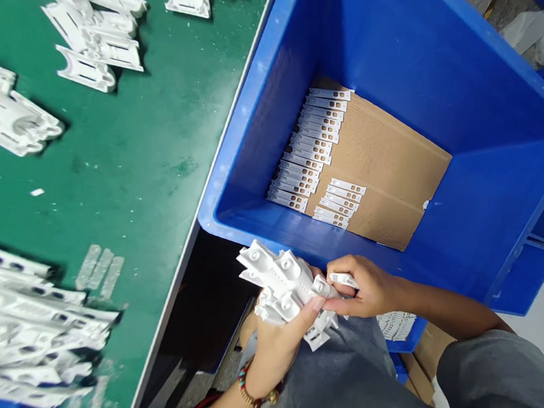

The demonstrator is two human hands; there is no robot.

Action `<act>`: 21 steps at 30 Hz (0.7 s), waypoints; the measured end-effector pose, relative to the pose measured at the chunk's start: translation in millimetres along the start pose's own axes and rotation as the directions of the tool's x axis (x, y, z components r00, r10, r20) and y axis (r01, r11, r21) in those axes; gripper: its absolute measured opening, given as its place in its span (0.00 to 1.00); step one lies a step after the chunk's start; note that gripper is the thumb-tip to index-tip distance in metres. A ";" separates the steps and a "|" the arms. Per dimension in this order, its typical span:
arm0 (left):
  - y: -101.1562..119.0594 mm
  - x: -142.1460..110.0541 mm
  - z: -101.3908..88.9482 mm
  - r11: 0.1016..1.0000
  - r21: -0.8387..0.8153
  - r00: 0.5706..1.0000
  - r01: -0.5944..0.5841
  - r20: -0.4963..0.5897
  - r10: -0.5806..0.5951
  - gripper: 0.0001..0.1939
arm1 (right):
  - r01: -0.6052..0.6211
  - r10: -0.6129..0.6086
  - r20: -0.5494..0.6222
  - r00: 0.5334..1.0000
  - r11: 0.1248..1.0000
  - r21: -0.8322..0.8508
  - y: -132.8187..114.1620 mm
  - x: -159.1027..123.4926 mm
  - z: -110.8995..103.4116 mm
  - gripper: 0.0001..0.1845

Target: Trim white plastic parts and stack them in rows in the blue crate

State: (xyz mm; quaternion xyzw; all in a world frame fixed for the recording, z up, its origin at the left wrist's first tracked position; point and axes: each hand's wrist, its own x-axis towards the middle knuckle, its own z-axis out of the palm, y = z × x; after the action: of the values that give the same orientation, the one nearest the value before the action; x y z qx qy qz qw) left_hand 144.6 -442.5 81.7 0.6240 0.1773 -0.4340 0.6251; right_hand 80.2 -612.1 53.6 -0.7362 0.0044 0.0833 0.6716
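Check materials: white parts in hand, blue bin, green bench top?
White parts: probably moulded plastic; matt, even white, with crisp ribs and holes. Blue bin: moulded plastic, semi-gloss, with seamless rounded corners and light scuffs. Green bench top: likely a rubber or vinyl mat, matt, with pale scuffs; the look doesn't settle which.

Left hand: gripped a bunch of white moulded plastic parts; a beaded bracelet circled the wrist.
Right hand: pinched a narrow white plastic strip beside the bunch.
Blue plastic crate: held a brown cardboard sheet bearing rows of white perforated strips.
Green workbench mat: carried piles of white plastic parts.
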 end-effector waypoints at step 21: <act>12.0 18.2 12.1 0.995 -0.006 0.984 -0.102 -0.148 0.100 0.18 | -0.375 0.397 0.039 0.917 0.825 0.423 -8.1 11.3 -10.3 0.17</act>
State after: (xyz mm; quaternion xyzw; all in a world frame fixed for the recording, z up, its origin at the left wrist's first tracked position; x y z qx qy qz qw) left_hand 160.0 -461.5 77.2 0.6583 0.1940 -0.3532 0.6358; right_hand 93.5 -620.3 61.0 -0.5593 0.1879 0.1955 0.7834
